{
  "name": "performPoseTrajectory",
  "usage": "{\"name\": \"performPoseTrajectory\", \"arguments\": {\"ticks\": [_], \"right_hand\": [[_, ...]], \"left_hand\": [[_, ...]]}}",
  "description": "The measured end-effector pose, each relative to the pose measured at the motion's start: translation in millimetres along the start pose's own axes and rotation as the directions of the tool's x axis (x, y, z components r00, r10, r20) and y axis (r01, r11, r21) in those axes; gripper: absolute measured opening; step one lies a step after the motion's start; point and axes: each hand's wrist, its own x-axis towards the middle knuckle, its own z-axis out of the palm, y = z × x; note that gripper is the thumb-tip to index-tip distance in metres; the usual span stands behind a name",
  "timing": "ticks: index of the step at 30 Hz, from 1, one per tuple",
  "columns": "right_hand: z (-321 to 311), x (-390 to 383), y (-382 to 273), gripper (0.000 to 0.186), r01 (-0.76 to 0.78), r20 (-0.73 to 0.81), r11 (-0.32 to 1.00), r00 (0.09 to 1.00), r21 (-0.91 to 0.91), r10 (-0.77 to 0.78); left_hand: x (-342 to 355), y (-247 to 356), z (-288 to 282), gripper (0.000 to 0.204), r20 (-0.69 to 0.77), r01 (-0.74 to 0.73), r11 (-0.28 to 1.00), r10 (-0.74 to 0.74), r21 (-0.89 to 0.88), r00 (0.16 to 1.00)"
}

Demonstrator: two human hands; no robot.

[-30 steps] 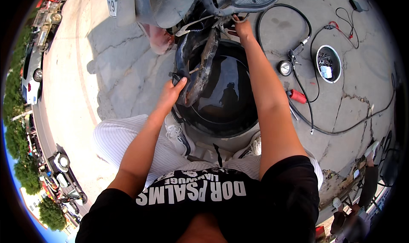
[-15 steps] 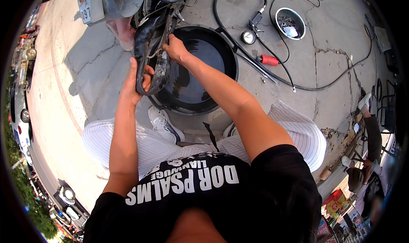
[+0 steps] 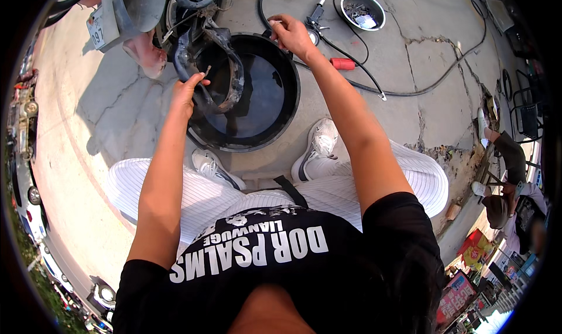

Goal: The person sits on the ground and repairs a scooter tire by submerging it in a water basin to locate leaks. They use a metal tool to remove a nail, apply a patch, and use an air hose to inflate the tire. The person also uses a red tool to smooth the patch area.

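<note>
A black inner tube (image 3: pixel 235 79), wet and smeared grey in places, hangs in a loop from the scooter's wheel area over a round black basin (image 3: pixel 294 94) of dark water. My left hand (image 3: pixel 186 95) is closed on the near left side of this loop, and a short valve stem (image 3: pixel 208 70) sticks up beside its fingers. Beyond the basin's far right rim, my right hand (image 3: pixel 293 36) is held out over the black air hose (image 3: pixel 261 5), its fingers loosely bent and apart. I see nothing in them. Close to its wrist is a round pressure gauge (image 3: pixel 314 38), partly hidden.
The scooter's grey rear fender (image 3: pixel 139 6) and red lamp (image 3: pixel 146 54) stand at the far left. A metal bowl of small parts (image 3: pixel 374 12) and a red cylinder (image 3: pixel 342 63) lie to the right, where the hose crosses cracked concrete. Someone sits at the far right.
My right hand has let go of the inner tube and moved right, past the basin. My left hand still holds the tube, whose loop has widened and dropped over the basin. The view has shifted.
</note>
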Motion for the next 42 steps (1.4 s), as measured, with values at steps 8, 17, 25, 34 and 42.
{"name": "performPoseTrajectory", "arguments": {"ticks": [8,17,25,34,42], "right_hand": [[-200.3,-102.1,175.9,0.02,-0.707,-0.391,0.646,0.53,0.287,0.753],[-105.3,-140.1,188.6,0.033,-0.496,-0.444,0.399,0.868,-0.771,0.223],[-111.7,-133.0,219.6,0.02,-0.461,-0.408,0.437,0.887,-0.772,0.214],[-110.9,-143.8,202.4,0.025,-0.714,-0.258,0.697,0.662,0.071,0.704],[-107.8,-172.4,216.7,0.013,-0.738,-0.238,0.674,0.661,-0.031,0.712]], "left_hand": [[-9.7,42.2,-6.1,0.026,0.271,0.178,0.965,-0.123,-0.191,0.955],[1.3,9.2,-17.6,0.027,0.181,0.162,0.97,-0.129,-0.181,0.975],[13.2,-2.9,-16.3,0.024,0.219,0.188,0.956,-0.139,-0.225,0.966],[25.0,-16.2,-11.8,0.023,0.214,0.185,0.954,-0.135,-0.236,0.967],[30.3,-17.4,-8.8,0.025,0.216,0.172,0.956,-0.121,-0.237,0.969]]}}
